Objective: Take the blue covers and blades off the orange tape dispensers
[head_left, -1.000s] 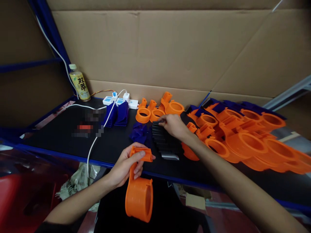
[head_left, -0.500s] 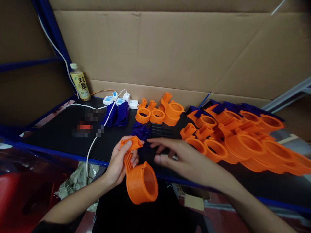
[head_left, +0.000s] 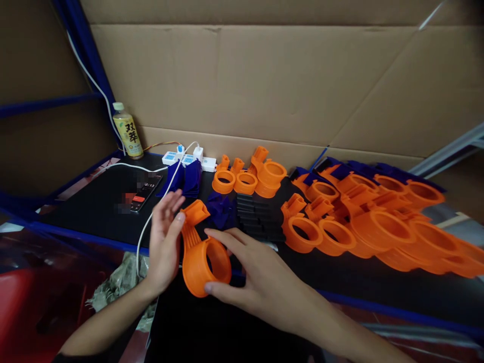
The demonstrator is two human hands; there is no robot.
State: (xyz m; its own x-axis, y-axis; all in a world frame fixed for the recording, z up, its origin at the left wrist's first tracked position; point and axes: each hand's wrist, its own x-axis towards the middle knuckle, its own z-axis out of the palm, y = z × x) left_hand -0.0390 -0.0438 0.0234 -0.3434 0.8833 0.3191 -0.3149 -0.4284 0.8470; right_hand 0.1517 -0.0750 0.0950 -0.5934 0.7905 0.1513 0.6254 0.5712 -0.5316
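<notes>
An orange plastic part [head_left: 194,267], a wide ring with a ribbed arm and a boxy end, is in front of me above the table's near edge. My right hand [head_left: 249,272] grips its ring from the right, thumb low on the rim and fingers at the top. My left hand [head_left: 164,242] is beside the boxy end, fingers extended and apart, thumb tip at or against the orange plastic. Just beyond lie a small pile of dark blue plastic pieces [head_left: 220,209] and a row of black strips [head_left: 257,219].
Many similar orange parts [head_left: 391,227] crowd the right side, several with blue pieces. More orange rings [head_left: 245,181] stand at the back, near blue stacks [head_left: 192,179] and a power strip [head_left: 208,164]. Left are a phone [head_left: 146,193], a bottle [head_left: 128,132] and a white cable [head_left: 145,227].
My right hand has come left and down from over the black strips onto the orange ring. My left fingers have loosened from the boxy end, and the part has turned slightly and shifted up-left.
</notes>
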